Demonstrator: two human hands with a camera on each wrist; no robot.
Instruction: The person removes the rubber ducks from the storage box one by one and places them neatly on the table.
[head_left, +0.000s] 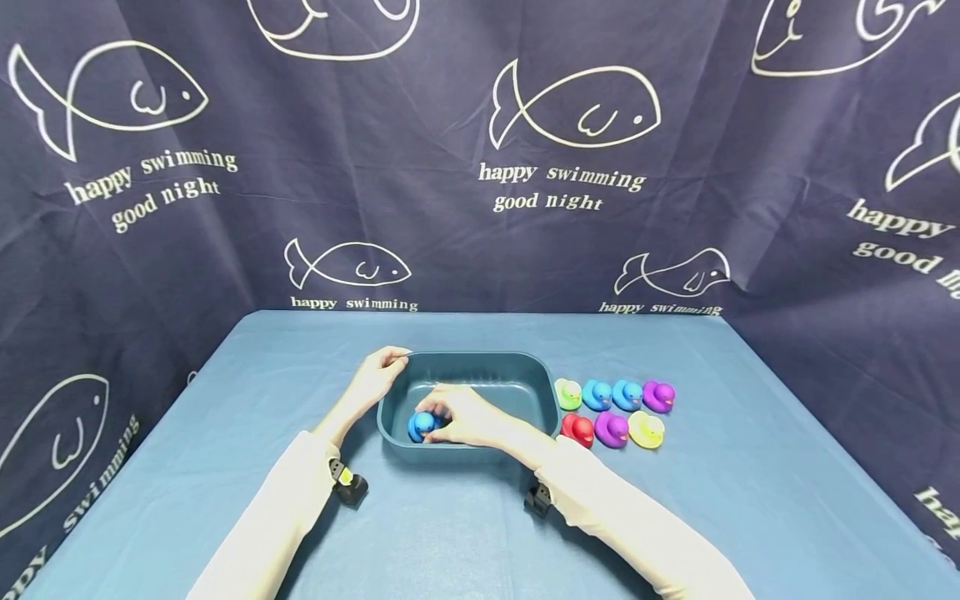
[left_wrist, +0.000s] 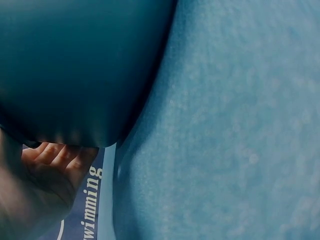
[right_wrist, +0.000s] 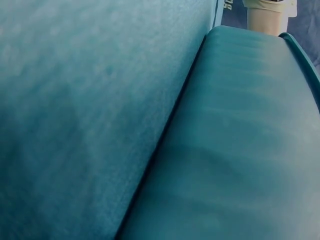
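A dark teal rectangular tub (head_left: pixel 480 454) with rounded corners stands on the table. At its far left corner my left hand (head_left: pixel 381 373) grips the rim; in the left wrist view the fingers of that hand (left_wrist: pixel 47 185) lie along the tub's outer wall (left_wrist: pixel 75 75). My right hand (head_left: pixel 468 414) reaches over the near right side into the tub. Between its thumb and fingers it holds a blue rubber duck (head_left: pixel 422 427), low inside the left end. The right wrist view shows only the tub's outer side (right_wrist: pixel 225 140), with the right hand out of sight.
Right of the tub, rubber ducks stand in two rows: a light green duck (head_left: pixel 568 395), two blue ones (head_left: pixel 597 395), a purple one (head_left: pixel 658 397), then a red duck (head_left: pixel 577 430), another purple (head_left: pixel 612 430) and a yellow (head_left: pixel 647 430). A dark fish-print curtain (head_left: pixel 450 208) hangs behind.
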